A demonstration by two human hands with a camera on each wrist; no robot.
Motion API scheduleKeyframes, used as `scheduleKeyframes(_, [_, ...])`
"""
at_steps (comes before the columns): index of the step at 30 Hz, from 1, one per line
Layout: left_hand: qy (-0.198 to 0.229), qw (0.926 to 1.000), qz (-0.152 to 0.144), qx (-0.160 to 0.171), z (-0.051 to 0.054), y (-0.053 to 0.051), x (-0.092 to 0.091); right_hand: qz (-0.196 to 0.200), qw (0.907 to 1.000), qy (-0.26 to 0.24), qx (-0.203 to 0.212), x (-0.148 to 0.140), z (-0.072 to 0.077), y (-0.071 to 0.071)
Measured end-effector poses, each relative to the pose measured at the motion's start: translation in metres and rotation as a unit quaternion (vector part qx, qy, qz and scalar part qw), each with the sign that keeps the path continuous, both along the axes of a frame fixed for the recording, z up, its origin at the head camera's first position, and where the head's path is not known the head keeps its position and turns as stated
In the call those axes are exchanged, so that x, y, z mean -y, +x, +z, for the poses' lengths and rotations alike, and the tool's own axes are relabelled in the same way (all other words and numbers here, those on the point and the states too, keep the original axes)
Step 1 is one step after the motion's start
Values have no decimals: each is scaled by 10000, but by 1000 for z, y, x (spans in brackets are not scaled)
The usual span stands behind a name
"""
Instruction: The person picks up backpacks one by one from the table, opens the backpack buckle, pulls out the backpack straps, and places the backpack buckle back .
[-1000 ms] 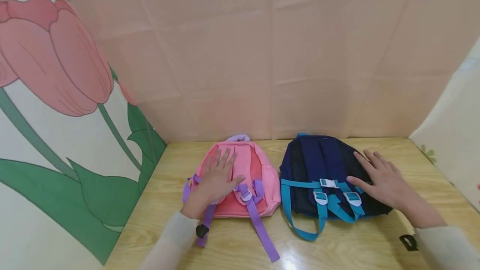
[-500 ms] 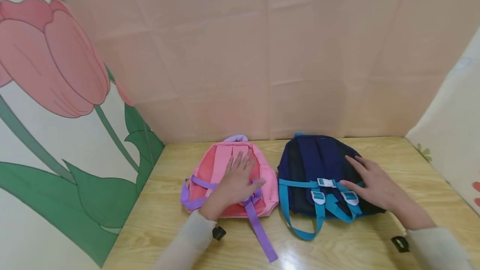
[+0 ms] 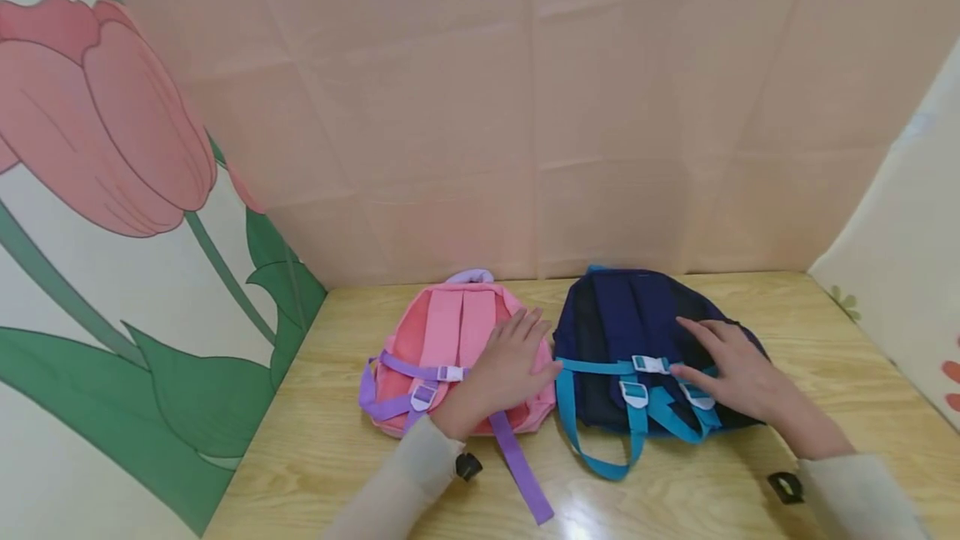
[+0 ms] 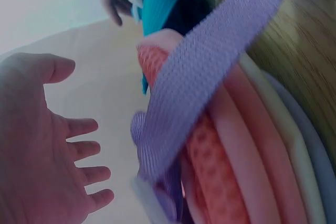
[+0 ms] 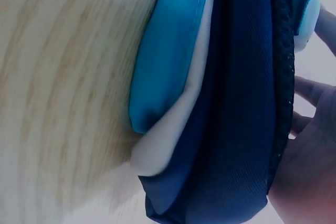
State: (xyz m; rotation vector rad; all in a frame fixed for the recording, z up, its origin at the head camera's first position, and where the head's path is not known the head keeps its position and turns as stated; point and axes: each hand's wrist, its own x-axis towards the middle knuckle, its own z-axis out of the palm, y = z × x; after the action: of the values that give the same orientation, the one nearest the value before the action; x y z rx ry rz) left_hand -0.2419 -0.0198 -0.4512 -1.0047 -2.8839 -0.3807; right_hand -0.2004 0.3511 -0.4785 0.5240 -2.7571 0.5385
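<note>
Two small backpacks lie side by side on the table, straps facing up. The pink backpack [image 3: 444,323] has purple straps [image 3: 519,467] and white buckles; the navy backpack [image 3: 618,319] has turquoise straps [image 3: 600,463] and white buckles. Over the pink one's right side hovers my left hand [image 3: 512,363], its fingers extended and holding nothing. The left wrist view shows a gap between that hand [image 4: 42,140] and the purple strap [image 4: 194,72]. My right hand [image 3: 738,369], fingers extended, is over the navy backpack's right side; whether it touches the fabric I cannot tell.
The wooden table [image 3: 300,457] meets a beige cloth backdrop [image 3: 420,107] right behind the backpacks. A wall painted with tulips [image 3: 142,132] stands at the left, and a pale wall [image 3: 900,257] at the right. A black band [image 3: 468,466] hangs at the left cuff.
My left hand has moved right across the pink backpack, uncovering its left strap and buckle. My right hand has shifted slightly left over the navy one. Both backpacks stay in place.
</note>
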Motion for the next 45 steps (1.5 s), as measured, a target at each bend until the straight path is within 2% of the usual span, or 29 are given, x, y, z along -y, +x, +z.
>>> scheduleKeyframes(3, [90, 9999, -61, 40, 1, 1, -7, 29, 10000, -1, -7, 2, -1, -1])
scheduleKeyframes(7, [78, 9998, -154, -100, 2, 2, -17, 2, 10000, 5, 97, 4, -3, -1])
scheduleKeyframes(15, [-43, 9993, -315, -197, -3, 1, -37, 53, 9998, -83, 197, 8, -5, -1])
scheduleKeyframes(24, [6, 9992, -396, -20, -7, 2, -58, 126, 9996, -212, 103, 15, -8, -2])
scheduleKeyframes(36, [143, 9983, -572, 3, -16, 0, -86, 405, 9988, -205, -165, 24, -11, -5])
scheduleKeyframes(45, [187, 9979, -571, 240, -24, -3, -103, 455, 9986, -141, -238, 30, -10, -6])
